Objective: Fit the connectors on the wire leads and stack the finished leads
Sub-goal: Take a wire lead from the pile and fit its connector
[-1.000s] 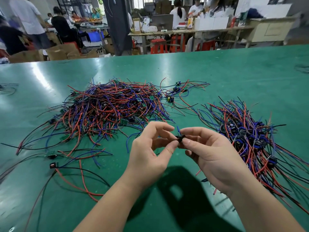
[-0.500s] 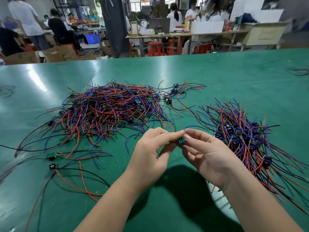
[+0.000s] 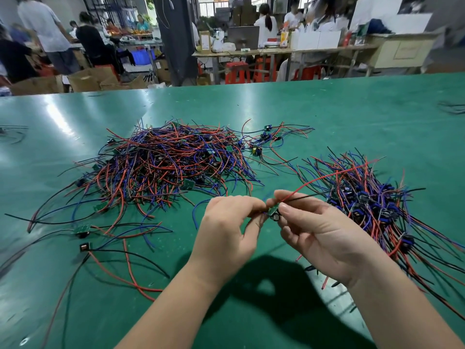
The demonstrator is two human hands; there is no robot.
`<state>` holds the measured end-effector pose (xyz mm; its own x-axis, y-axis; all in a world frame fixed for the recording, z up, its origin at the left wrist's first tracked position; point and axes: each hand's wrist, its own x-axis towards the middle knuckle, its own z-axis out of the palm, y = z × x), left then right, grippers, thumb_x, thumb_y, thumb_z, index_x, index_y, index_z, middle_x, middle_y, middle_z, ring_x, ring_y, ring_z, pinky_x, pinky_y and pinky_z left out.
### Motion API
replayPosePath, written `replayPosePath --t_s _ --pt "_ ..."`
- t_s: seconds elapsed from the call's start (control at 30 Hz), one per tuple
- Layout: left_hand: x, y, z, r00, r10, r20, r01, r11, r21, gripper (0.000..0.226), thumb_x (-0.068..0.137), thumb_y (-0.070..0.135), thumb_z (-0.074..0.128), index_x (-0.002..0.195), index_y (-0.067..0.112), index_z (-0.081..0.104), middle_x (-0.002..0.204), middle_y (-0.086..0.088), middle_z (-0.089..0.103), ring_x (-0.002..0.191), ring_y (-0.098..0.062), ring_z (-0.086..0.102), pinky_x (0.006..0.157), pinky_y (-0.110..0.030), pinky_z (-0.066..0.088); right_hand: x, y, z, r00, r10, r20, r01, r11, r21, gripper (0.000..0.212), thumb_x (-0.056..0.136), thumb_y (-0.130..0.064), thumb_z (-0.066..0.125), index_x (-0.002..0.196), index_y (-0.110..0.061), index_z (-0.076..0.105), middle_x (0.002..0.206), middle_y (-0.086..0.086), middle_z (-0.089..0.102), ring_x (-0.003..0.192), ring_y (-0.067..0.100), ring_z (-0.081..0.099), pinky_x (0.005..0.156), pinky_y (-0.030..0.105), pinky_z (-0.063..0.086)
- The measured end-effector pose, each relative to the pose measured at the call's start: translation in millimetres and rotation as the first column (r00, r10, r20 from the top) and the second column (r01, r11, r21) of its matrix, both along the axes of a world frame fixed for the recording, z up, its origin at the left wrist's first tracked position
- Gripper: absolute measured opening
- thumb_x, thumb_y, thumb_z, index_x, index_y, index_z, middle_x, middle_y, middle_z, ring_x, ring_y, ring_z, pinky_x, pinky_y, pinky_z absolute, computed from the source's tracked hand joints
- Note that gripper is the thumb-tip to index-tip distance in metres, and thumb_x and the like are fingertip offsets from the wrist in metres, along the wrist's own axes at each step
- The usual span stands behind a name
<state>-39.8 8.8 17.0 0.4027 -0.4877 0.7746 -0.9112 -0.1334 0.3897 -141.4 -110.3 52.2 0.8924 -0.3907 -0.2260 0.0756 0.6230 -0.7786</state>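
So closest in, the left hand (image 3: pixel 226 230) and right hand (image 3: pixel 324 238) are both pinching the same little green board (image 3: pixel 272 210), with the fingers (image 3: pixel 297 211) of each curled tight on it from either side. It sits just above the tabletop (image 3: pixel 352 109), not resting on it. What's different from a second ago: back then only a dark nub showed between the fingertips, and now the board is turned green face up. A red lead (image 3: pixel 327 178) and a black lead (image 3: pixel 304 196) also swing out to the right of the board. I'd guess the fitting on this one is done or nearly done and it's about to get stacked, though I can't tell if the connector is fully seated. Just right of the board is the tidier pile (image 3: pixel 377 205) with blue-black parts, which I take to be the finished stack. Left of the board and farther back is the big loose tangle (image 3: pixel 163 167), looking the same as before, so there's plenty left to do.
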Motion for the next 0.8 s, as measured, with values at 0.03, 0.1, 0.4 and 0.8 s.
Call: replayPosePath --t_s 0.03,0.1,0.4,0.8 --pt "0 0 1 1.0 0.004 -0.001 -0.004 1.0 0.028 0.005 0.076 0.014 0.07 0.081 0.014 0.07 0.077 0.007 0.066 0.074 -0.01 0.053 0.073 -0.034 0.042 0 0 0 0.999 -0.038 0.007 0.038 0.999 -0.029 0.016 0.057 -0.006 0.068 0.069 -0.012 0.076 0.077 0.008 0.072 0.052 0.006 0.06 0.051 0.014 0.049" --pt "0 1 4 0.999 -0.004 -0.038 0.006 0.998 0.068 0.004 0.076 0.02 0.071 0.078 0.017 0.07 0.077 0.007 0.06 0.075 -0.013 0.052 0.072 -0.035 0.042 1 -1 1 0.992 -0.123 0.033 0.124 0.992 -0.023 0.011 0.058 -0.007 0.068 0.067 -0.008 0.073 0.069 0.009 0.07 0.052 0.009 0.063 0.051 0.014 0.051" --pt "-11 3 19 -0.153 -0.53 -0.834 0.475 0.701 -0.533 0.02 0.078 0.031 0.057 0.073 0.015 0.068 0.098 -0.015 0.072 0.097 -0.027 0.068 0.087 -0.028 0.051 -8 -4 17 0.975 -0.223 0.019 0.223 0.971 -0.079 0.014 0.059 -0.024 0.066 0.057 -0.012 0.071 0.051 -0.003 0.06 0.041 0.002 0.056 0.035 0.008 0.04" --pt "-17 -6 16 -0.113 -0.319 -0.941 0.517 0.79 -0.33 0.036 0.083 0.042 0.049 0.098 0.01 0.047 0.046 0.007 0.04 0.034 -0.008 0.043 0.051 -0.02 0.048 -3 -3 1 0.977 -0.201 0.065 0.207 0.847 -0.489 0.013 0.059 -0.02 0.072 0.065 -0.008 0.071 0.051 0.005 0.061 0.039 0.009 0.051 0.037 0.015 0.038"
